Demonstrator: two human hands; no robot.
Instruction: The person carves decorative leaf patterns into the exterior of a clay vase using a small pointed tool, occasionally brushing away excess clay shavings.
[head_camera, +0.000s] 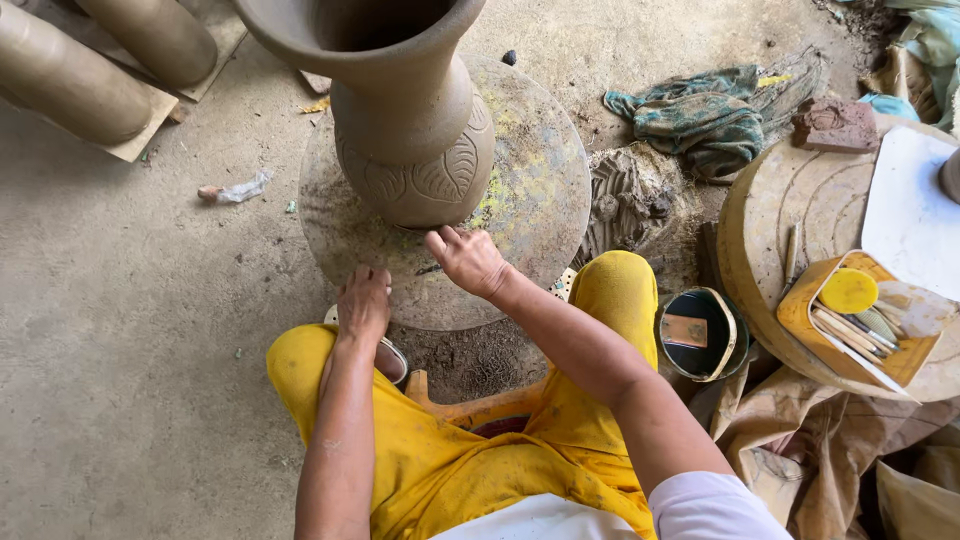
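A tall clay vase (405, 110) stands upright on a round turntable (540, 200) on the floor, just beyond the seated person's knees. Leaf shapes are already carved around its rounded lower body; the neck and flared rim look smooth and bare, so the decoration seems partly finished. The right hand (468, 260) rests on the turntable near the vase's base, fingers loosely spread, holding nothing. The left hand (363, 303) sits at the turntable's near edge, fingers curled downward, apparently empty. A tray of tools (860, 325) lies to the right.

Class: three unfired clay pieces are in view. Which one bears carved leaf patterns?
The tall clay vase standing on the round turntable; the two clay cylinders at top left are plain.
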